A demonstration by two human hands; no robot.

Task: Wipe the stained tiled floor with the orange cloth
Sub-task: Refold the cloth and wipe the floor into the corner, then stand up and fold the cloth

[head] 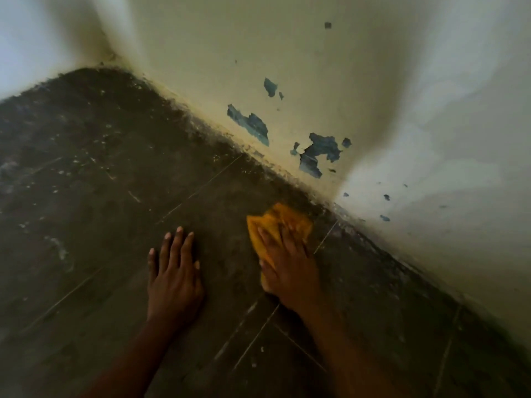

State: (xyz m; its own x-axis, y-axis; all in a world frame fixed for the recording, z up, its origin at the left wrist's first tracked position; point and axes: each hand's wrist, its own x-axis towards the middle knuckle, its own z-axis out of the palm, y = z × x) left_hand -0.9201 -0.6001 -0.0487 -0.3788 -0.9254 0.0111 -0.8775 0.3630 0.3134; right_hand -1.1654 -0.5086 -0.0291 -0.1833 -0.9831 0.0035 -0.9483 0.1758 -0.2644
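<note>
The orange cloth [275, 222] lies crumpled on the dark tiled floor [100, 182], close to the foot of the wall. My right hand [290, 262] presses flat on top of it, fingers spread over the fabric, and covers its near half. To its left, my left hand [172, 271] rests palm down on the bare tile with fingers apart, holding nothing. The floor is dark brown with pale specks, smears and thin grout lines.
A cream wall [316, 67] runs diagonally from the upper left corner to the lower right, with blue patches of peeled paint [319, 150] low down. Grime lines the joint between floor and wall [201, 116]. Open floor stretches to the left.
</note>
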